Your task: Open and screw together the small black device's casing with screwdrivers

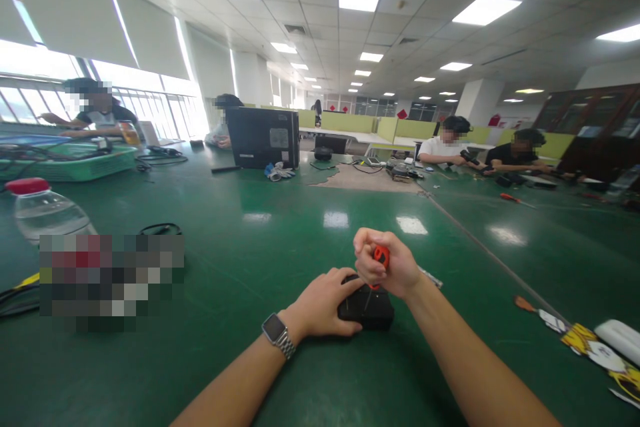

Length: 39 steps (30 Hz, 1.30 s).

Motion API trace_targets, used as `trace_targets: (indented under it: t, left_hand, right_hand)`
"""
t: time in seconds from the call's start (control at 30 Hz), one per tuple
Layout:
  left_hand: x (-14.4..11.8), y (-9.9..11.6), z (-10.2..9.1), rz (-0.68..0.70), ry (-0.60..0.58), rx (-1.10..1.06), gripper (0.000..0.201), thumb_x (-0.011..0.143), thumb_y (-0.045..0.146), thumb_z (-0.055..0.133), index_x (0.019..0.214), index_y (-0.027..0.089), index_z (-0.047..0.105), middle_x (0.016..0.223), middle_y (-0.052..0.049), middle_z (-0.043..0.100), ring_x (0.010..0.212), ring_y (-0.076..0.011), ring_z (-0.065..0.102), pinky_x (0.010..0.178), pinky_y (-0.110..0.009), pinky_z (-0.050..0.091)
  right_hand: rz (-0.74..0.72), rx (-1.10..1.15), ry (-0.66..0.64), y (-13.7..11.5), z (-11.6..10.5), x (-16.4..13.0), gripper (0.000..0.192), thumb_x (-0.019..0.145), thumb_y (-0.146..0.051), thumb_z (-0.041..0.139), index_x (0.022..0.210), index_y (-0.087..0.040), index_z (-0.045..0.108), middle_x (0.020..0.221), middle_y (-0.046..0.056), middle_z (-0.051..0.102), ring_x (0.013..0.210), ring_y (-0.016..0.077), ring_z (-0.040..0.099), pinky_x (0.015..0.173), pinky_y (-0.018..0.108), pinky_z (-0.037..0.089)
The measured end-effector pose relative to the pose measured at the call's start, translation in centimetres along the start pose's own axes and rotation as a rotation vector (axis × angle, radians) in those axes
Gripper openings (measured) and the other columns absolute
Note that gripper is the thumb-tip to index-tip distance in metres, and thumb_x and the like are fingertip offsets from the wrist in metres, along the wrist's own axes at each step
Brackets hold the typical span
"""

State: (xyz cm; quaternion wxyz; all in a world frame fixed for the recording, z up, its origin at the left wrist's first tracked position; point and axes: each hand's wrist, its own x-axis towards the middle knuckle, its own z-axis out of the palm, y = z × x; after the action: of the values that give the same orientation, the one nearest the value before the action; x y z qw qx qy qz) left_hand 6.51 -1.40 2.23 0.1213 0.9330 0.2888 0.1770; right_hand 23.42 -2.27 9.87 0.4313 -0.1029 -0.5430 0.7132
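Note:
On the green tabletop in front of me lies a small black box-shaped device (375, 312). My left hand (325, 303) wraps around its left side, fingers over the top and thumb along the near edge, holding it against the table. Above the device, my right hand (393, 263) is closed in a fist around a screwdriver (382, 255) with a red and black handle. Its thin shaft points down to the top of the device; the exact spot where the tip meets it is too small to make out.
A clear bottle (47, 213) with a red cap stands at left, near a green basket (85, 163) of cables. A black computer case (264, 138) is at the back. Another screwdriver (517, 200) lies far right. Several people sit around the table.

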Motion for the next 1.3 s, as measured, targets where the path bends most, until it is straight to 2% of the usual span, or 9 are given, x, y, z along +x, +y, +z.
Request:
trace_targets:
  t: [0.17,0.33,0.43,0.53,0.67,0.77,0.87,1.03,1.3]
  left_hand:
    - [0.0,0.0,0.1,0.005,0.009,-0.005,0.082,0.064,0.042,0.078,0.137,0.035,0.042,0.131,-0.005,0.049,0.111,-0.0306,0.05,0.096,-0.042,0.044]
    - [0.0,0.0,0.2,-0.016,0.003,0.018,0.076,0.064,0.046,0.078,0.131,0.031,0.048,0.125,-0.006,0.051,0.107,-0.0313,0.051,0.093,-0.042,0.045]
    - [0.0,0.0,0.2,-0.022,0.002,0.03,0.073,0.064,0.048,0.077,0.129,0.029,0.05,0.123,-0.007,0.052,0.106,-0.0309,0.051,0.093,-0.042,0.045]
    - [0.0,0.0,0.2,-0.023,0.001,0.028,0.07,0.064,0.045,0.077,0.126,0.029,0.051,0.12,-0.006,0.053,0.105,-0.0299,0.052,0.093,-0.041,0.046]
    - [0.0,-0.1,0.3,-0.017,-0.006,0.024,0.072,0.063,0.044,0.078,0.128,0.03,0.049,0.122,-0.005,0.054,0.106,-0.03,0.052,0.094,-0.041,0.045]
    - [0.0,-0.2,0.4,-0.018,-0.001,0.024,0.075,0.063,0.045,0.078,0.131,0.031,0.048,0.131,-0.006,0.049,0.111,-0.0315,0.05,0.096,-0.043,0.044]
    - [0.0,-0.3,0.4,-0.012,-0.001,0.019,0.079,0.062,0.045,0.079,0.133,0.031,0.046,0.137,-0.006,0.045,0.115,-0.0323,0.048,0.098,-0.044,0.042]
    - [-0.2,-0.3,0.4,-0.001,0.0,0.0,0.083,0.061,0.046,0.078,0.136,0.034,0.042,0.139,-0.005,0.043,0.116,-0.0326,0.048,0.099,-0.044,0.041]
    - [-0.3,0.0,0.3,0.002,-0.001,-0.004,0.083,0.061,0.045,0.078,0.136,0.032,0.043,0.137,-0.006,0.045,0.116,-0.0329,0.048,0.1,-0.045,0.041]
  right_hand:
    - [0.009,-0.049,-0.009,0.2,0.3,0.0,0.019,0.083,-0.033,0.049,0.083,-0.018,0.06,0.044,-0.009,0.037,0.035,0.0057,0.025,0.036,0.016,0.023]
    - [0.008,-0.156,0.057,0.2,0.4,0.1,0.022,0.073,-0.031,0.061,0.089,-0.016,0.06,0.066,-0.003,0.051,0.053,0.0081,0.044,0.049,0.02,0.035]
    - [0.037,-0.231,0.073,0.3,-0.1,0.0,0.023,0.076,-0.031,0.062,0.093,-0.017,0.058,0.061,-0.005,0.051,0.052,0.0083,0.043,0.053,0.021,0.036]
    - [0.067,-0.222,0.014,0.3,-0.7,-0.2,0.029,0.073,-0.036,0.068,0.092,-0.017,0.057,0.057,-0.005,0.055,0.049,0.0091,0.046,0.056,0.024,0.041]
    - [0.075,-0.218,-0.054,0.1,-1.0,-0.2,0.029,0.069,-0.039,0.073,0.072,-0.016,0.056,0.059,-0.002,0.059,0.052,0.0107,0.053,0.058,0.026,0.044]
    - [0.035,-0.273,0.022,-0.3,-1.0,-0.2,0.028,0.068,-0.036,0.075,0.064,-0.015,0.057,0.07,0.0,0.06,0.06,0.0104,0.055,0.059,0.023,0.043]
    - [0.019,-0.33,0.084,-0.6,-1.3,-0.4,0.025,0.068,-0.036,0.074,0.065,-0.014,0.062,0.068,-0.001,0.058,0.062,0.0107,0.055,0.062,0.024,0.045]
    - [0.022,-0.36,0.115,-0.8,-1.9,-0.8,0.027,0.068,-0.037,0.075,0.08,-0.016,0.064,0.062,-0.002,0.062,0.057,0.0115,0.057,0.071,0.032,0.05]
    - [0.006,-0.324,0.06,-1.0,-1.7,-0.7,0.025,0.069,-0.036,0.074,0.072,-0.016,0.058,0.062,-0.001,0.065,0.056,0.011,0.06,0.089,0.042,0.047]
